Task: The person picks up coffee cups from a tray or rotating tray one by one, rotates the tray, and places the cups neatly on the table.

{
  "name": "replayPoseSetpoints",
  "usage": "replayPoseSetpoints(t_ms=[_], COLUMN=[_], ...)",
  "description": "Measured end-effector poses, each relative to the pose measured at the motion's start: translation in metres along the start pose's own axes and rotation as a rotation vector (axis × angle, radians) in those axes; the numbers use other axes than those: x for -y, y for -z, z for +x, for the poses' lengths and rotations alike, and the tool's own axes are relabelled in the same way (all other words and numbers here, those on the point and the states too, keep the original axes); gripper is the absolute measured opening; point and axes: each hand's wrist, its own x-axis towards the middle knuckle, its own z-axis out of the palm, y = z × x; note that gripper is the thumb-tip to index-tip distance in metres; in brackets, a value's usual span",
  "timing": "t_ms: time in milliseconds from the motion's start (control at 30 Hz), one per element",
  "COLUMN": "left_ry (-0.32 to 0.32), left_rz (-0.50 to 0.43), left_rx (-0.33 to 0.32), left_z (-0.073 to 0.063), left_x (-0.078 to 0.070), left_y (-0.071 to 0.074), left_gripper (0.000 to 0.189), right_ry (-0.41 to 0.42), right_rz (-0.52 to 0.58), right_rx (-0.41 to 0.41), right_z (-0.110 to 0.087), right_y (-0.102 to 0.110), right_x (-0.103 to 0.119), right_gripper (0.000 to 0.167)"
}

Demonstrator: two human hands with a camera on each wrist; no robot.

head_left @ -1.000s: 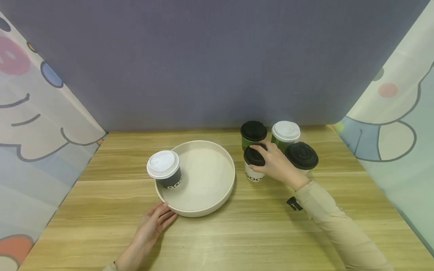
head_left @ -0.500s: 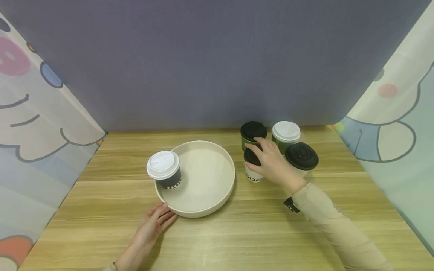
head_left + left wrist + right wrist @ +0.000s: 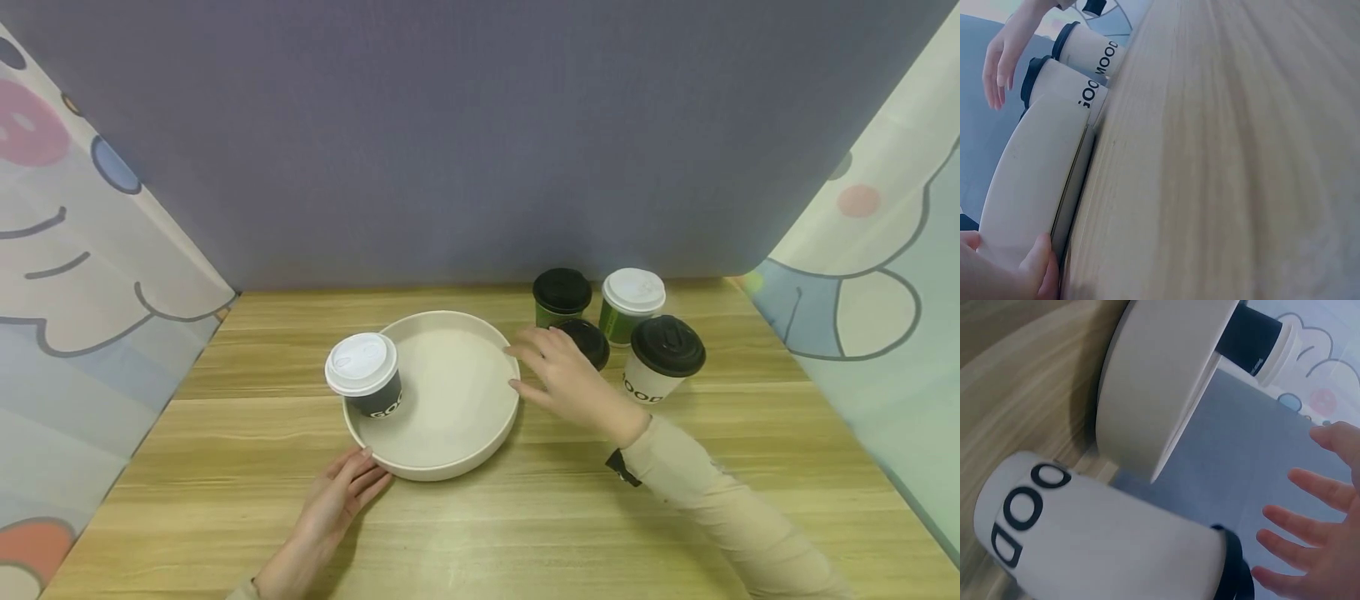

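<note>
My left hand (image 3: 341,492) touches the near left side of the round cream tray (image 3: 450,468), thumb at the rim and fingers along the outer wall. A dark paper cup (image 3: 377,402) with a white lid stands in the tray's left side. My right hand (image 3: 566,379) hangs between the tray's right rim and a white GOOD paper cup (image 3: 1116,531), fingers spread and holding nothing. From the head camera the hand hides that cup's body; its black lid (image 3: 588,343) shows behind. In the right wrist view the right fingers (image 3: 1316,525) are extended near the lid.
Around the right hand stand a green cup (image 3: 561,300) with a black lid, a green cup (image 3: 630,308) with a white lid, and a white cup (image 3: 660,367) with a black lid. A grey panel (image 3: 480,150) rises behind the wooden table (image 3: 465,542).
My right hand has come off the black lid of the white GOOD cup and moved left and slightly nearer, toward the tray's rim. The left hand, tray and cups stay in place.
</note>
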Motion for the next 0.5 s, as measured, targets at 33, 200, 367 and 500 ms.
replayPoseSetpoints(t_ms=[33, 200, 367, 500], left_ry=[0.0, 0.0, -0.006, -0.008], left_rz=[0.001, -0.001, 0.003, 0.003], left_rx=[0.0, 0.002, 0.005, 0.006], left_z=[0.0, -0.001, -0.001, -0.001], left_x=[0.0, -0.001, -0.001, 0.0], left_y=[0.0, -0.001, -0.001, -0.001], left_gripper=[0.053, 0.055, 0.055, 0.055], right_ry=[-0.002, 0.005, 0.011, -0.001], right_rz=[0.008, 0.038, 0.048, 0.05], right_rx=[0.009, 0.027, 0.061, 0.124], right_z=[0.0, 0.002, 0.004, 0.006], right_y=[-0.001, -0.005, -0.01, -0.014], right_x=[0.002, 0.01, 0.018, 0.026], right_gripper=[0.037, 0.036, 0.033, 0.033])
